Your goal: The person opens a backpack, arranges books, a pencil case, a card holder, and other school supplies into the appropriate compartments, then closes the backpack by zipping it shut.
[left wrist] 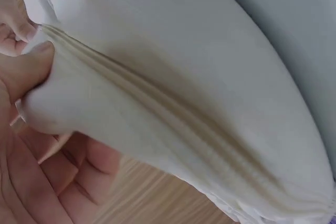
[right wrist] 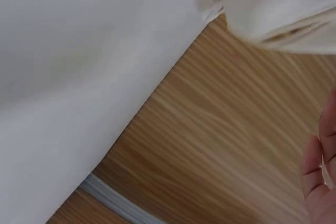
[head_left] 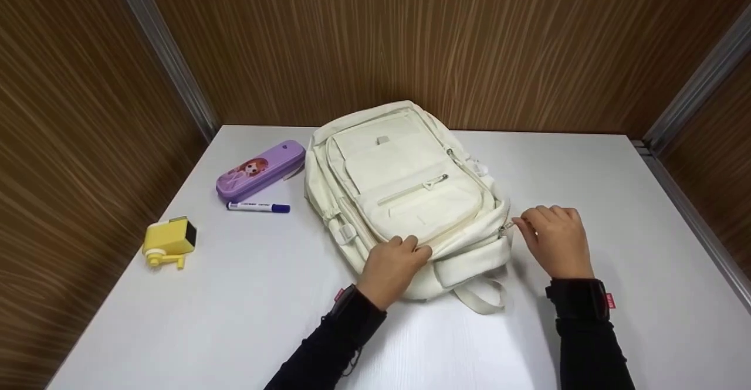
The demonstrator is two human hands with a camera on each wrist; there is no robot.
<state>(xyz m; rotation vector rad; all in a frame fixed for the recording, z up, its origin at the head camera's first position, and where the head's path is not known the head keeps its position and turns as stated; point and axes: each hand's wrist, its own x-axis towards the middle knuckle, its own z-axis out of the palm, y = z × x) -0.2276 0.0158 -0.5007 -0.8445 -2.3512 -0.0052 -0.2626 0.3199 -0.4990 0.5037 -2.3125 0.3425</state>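
A cream backpack (head_left: 405, 185) lies on the white table with its front pockets facing up. My left hand (head_left: 394, 270) grips fabric at its lower edge; in the left wrist view, the thumb (left wrist: 31, 66) presses on the cloth beside a long zipper seam (left wrist: 173, 108). At the bag's right corner my right hand (head_left: 557, 237) pinches a small zipper pull (head_left: 508, 226) between thumb and forefinger. Only some fingers (right wrist: 313, 169) of that hand show in the right wrist view, where the pull is out of sight. A strap (head_left: 484, 299) hangs from the bag's lower end.
Left of the bag lie a purple pencil case (head_left: 261, 170) with a cartoon figure and a blue-capped marker (head_left: 258, 207). A yellow pencil sharpener (head_left: 169, 242) with a crank stands near the left edge of the table (head_left: 281, 314). Wood-grain panels (head_left: 375, 44) enclose the back and sides.
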